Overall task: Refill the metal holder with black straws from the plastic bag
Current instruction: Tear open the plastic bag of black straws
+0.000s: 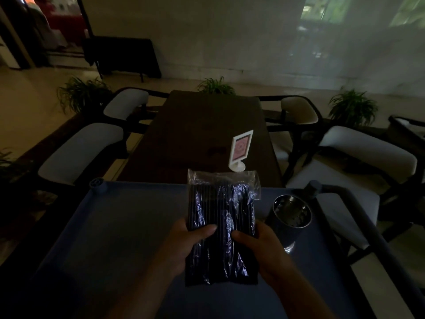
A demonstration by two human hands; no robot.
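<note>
Left hand (pixel 184 242): clamped on the left edge of the plastic bag (pixel 222 226), thumb laid across its front. Right hand (pixel 259 247): clamped on the bag's right edge, thumb likewise on the front. Both hands hold the bag between them above the blue tray surface (pixel 103 238). Plastic bag: clear, crinkled, upright, its open top end slack and away from the person. Black straws (pixel 218 203): packed side by side inside the bag, lengthwise. Metal holder (pixel 291 215): cylindrical, shiny, standing on the tray just right of the bag; contents too dark to tell. Beyond the tray: dark bench (pixel 202 134) bearing a white sign stand (pixel 240 149). White-cushioned chairs (pixel 80 148) flank the bench. Potted plants (pixel 351 107) stand on the floor.
</note>
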